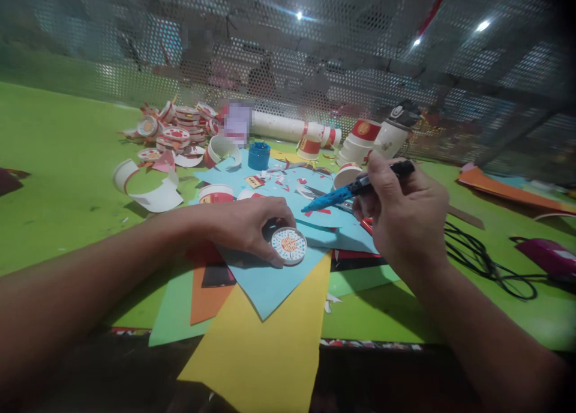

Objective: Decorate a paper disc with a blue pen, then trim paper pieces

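Observation:
My left hand (263,224) curls round a small white paper disc (289,245), gripping it by the edge. An orange pattern fills the disc's middle, ringed by blue dots. My right hand (400,206) grips a pen (355,189) with a black barrel and a blue-smeared front part. Its blue tip points left, above and to the right of the disc, not touching it. Under the disc lies light blue paper (265,293), over a yellow sheet (261,347). Partly hidden behind my right hand are scissors (366,224) with red on the handle.
Beyond my hands stand a blue jar (259,156), cut paper cups (308,146) and a lidded bottle (396,131). A pile of decorated discs (176,134) sits at the back left. On the right are a black cable (490,263), a purple object (546,256) and orange paper (508,188).

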The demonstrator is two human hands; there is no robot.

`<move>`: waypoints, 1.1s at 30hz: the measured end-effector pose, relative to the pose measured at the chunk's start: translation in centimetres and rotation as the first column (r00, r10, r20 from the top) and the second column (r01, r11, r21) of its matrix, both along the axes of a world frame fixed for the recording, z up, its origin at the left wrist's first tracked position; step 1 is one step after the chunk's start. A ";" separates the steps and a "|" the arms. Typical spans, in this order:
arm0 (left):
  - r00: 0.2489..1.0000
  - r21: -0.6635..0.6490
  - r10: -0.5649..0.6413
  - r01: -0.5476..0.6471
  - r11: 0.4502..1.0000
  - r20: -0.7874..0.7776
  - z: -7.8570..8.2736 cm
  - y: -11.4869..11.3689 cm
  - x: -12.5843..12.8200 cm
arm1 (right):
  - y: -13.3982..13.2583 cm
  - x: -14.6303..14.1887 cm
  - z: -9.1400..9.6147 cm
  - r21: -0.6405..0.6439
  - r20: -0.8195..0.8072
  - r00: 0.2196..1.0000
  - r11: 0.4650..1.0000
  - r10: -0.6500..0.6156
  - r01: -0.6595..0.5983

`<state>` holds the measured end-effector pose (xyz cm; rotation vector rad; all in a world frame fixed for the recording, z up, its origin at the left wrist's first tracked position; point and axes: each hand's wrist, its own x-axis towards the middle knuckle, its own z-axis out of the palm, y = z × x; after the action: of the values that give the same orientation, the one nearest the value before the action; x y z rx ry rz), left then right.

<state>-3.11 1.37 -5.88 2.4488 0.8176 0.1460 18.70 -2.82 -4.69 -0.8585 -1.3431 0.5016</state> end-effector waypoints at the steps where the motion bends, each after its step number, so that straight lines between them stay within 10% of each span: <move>1: 1.000 0.004 0.009 -0.009 1.000 -0.003 -0.1 0.0 0.0 | 0.3 0.2 0.0 0.004 -0.030 1.000 1.000 0.001 -0.001; 33: 0.992 -0.015 -0.113 0.114 0.993 0.059 0.6 0.0 -0.3 | 0.6 0.0 -0.4 -0.156 0.113 0.993 0.988 0.030 -0.012</move>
<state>-3.37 1.33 -5.32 2.4544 0.6500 0.1658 18.72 -2.24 -5.05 -1.0147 -1.4331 0.5863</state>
